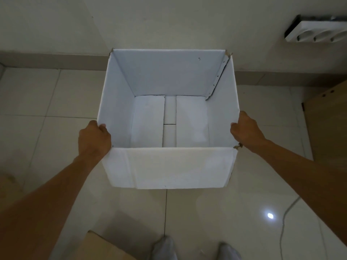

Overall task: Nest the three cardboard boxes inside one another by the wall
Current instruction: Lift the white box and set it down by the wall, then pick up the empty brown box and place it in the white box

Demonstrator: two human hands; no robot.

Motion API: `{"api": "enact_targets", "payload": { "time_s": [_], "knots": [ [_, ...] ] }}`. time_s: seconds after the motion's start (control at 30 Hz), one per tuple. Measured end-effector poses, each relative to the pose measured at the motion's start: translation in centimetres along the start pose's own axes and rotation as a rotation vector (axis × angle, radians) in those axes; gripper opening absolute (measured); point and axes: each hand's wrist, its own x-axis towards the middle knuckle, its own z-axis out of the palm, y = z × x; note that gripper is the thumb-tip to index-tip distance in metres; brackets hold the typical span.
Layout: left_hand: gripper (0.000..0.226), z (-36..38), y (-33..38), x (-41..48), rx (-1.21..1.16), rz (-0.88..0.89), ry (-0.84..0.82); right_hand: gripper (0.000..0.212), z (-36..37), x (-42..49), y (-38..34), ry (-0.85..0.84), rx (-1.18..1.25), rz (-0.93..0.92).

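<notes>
A large white cardboard box (169, 166) stands open-topped in the middle of the view, its far side close to the wall. It is empty; I see its bottom flaps inside. My left hand (94, 136) grips the top rim of its left wall, thumb inside. My right hand (246, 129) grips the rim of its right wall the same way. A brown cardboard box (327, 124) shows at the right edge. The corner of another brown cardboard piece (105, 248) lies at the bottom, near my feet.
The floor is pale glossy tile with a dark skirting along the wall (169, 21). A white socket strip (317, 31) is mounted on the wall at upper right. A thin white cable (283, 222) trails over the floor at lower right. My feet (193, 248) stand behind the white box.
</notes>
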Motion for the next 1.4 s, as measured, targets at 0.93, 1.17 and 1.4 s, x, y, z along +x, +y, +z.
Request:
{"api": "enact_targets", "payload": {
  "time_s": [0.93, 1.17, 1.4],
  "knots": [
    [0.067, -9.3, -6.8, -13.8, -0.111, 0.217, -0.091, 0.073, 1.3, -19.5, 0.5, -0.033, -0.086, 0.027],
    [0.063, -13.1, -15.5, -25.5, -0.167, 0.122, -0.123, 0.063, 5.4, -33.0, 2.2, -0.198, 0.067, 0.005],
    [0.051, -16.2, -27.0, -34.1, -0.111, 0.031, -0.177, 0.052, 13.1, -43.3, 3.6, -0.428, 0.144, 0.022]
  ]
}}
